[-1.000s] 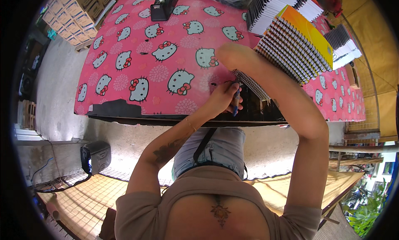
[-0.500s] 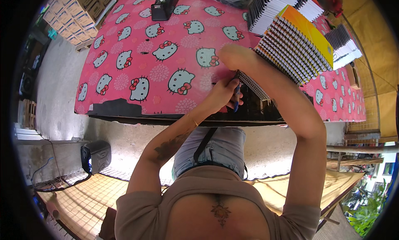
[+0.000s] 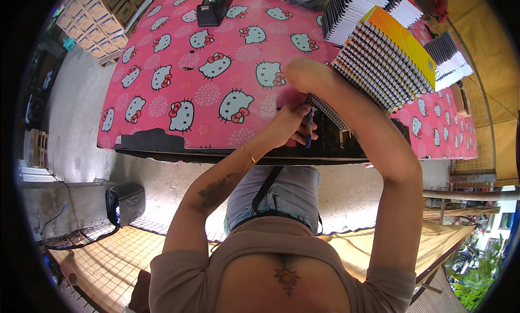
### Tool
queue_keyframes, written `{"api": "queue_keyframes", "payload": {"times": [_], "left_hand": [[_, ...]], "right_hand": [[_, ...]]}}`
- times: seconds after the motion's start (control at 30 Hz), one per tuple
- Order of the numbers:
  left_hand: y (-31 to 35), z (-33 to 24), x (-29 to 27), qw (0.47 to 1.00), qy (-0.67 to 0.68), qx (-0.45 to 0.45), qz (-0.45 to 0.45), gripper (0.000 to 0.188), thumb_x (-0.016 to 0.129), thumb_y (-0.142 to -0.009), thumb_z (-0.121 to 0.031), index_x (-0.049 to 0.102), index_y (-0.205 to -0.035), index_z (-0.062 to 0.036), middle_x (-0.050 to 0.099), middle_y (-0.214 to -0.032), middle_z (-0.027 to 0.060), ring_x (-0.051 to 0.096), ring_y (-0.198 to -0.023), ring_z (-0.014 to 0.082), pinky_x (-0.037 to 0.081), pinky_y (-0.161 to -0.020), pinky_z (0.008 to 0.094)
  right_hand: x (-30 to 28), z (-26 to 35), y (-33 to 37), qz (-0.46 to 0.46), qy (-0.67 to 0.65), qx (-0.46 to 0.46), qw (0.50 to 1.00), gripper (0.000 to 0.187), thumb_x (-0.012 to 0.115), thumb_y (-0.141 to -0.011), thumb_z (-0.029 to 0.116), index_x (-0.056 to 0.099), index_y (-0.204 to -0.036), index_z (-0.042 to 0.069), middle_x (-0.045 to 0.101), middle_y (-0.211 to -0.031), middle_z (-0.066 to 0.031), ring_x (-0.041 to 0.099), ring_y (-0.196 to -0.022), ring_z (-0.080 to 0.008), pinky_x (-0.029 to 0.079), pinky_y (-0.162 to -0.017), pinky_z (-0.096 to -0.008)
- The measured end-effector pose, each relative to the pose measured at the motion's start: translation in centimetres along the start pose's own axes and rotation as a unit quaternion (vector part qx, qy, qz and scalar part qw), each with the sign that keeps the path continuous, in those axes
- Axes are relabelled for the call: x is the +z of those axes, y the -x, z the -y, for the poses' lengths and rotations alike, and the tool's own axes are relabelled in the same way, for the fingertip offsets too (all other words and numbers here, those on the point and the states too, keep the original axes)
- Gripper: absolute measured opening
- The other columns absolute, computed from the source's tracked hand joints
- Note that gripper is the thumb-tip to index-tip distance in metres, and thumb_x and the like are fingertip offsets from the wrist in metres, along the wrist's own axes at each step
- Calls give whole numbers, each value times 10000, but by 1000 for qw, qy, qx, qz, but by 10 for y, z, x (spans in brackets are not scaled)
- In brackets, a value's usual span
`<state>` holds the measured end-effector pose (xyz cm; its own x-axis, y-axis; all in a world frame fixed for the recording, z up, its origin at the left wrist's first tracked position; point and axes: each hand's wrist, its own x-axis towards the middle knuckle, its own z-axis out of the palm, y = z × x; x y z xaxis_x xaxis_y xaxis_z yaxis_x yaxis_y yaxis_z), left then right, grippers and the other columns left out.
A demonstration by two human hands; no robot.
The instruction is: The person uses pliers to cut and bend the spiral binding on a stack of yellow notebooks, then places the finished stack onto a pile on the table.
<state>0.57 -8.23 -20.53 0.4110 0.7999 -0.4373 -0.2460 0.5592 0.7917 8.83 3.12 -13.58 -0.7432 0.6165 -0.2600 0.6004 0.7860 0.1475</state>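
Near the table's front edge, my left hand (image 3: 292, 124) is closed around a slim blue-handled tool (image 3: 309, 142). The tool's dark upper end is by the end of a spiral-bound notebook (image 3: 329, 111), whose coil edge runs toward the front edge. My right forearm crosses over this notebook and hides most of it. My right hand (image 3: 303, 74) is bent inward at the notebook's far end. Its fingers are tucked out of sight, so I cannot see what they hold. Right beside that forearm stands a stack of yellow-covered spiral notebooks (image 3: 403, 47).
Pink cartoon-patterned sheeting covers the table (image 3: 168, 104), with a torn dark patch in front. A black hole punch-like device (image 3: 212, 9) stands far back. More bound notebooks (image 3: 355, 12) are piled at the back right. Stacked cartons (image 3: 100, 26) stand on the floor at left.
My left hand and the tool have shifted very slightly, with the fingers a little differently set around it. My right forearm has moved slightly; the notebook stacks look the same.
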Motion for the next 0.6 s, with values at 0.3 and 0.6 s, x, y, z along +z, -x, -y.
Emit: {"api": "queue_keyframes", "payload": {"times": [0.3, 0.6], "left_hand": [[-13, 0, 8, 999, -12, 13, -42, 371, 407, -990, -330, 492, -1028, 28, 557, -737, 117, 597, -510, 223, 545, -423, 363], [-7, -4, 7, 999, -5, 2, -36, 406, 432, -984, -366, 495, -1151, -1, 567, -784, 107, 598, -548, 228, 542, -489, 370]], "right_hand": [[-1, -1, 0, 44, 28, 6, 999, 159, 605, -774, 85, 722, -862, 23, 695, -849, -166, 688, -821, -329, 551, -705, -431], [-4, 3, 1, 52, 13, 24, 998, 161, 621, -793, 115, 724, -882, 29, 693, -876, -168, 686, -822, -329, 549, -705, -434]]}}
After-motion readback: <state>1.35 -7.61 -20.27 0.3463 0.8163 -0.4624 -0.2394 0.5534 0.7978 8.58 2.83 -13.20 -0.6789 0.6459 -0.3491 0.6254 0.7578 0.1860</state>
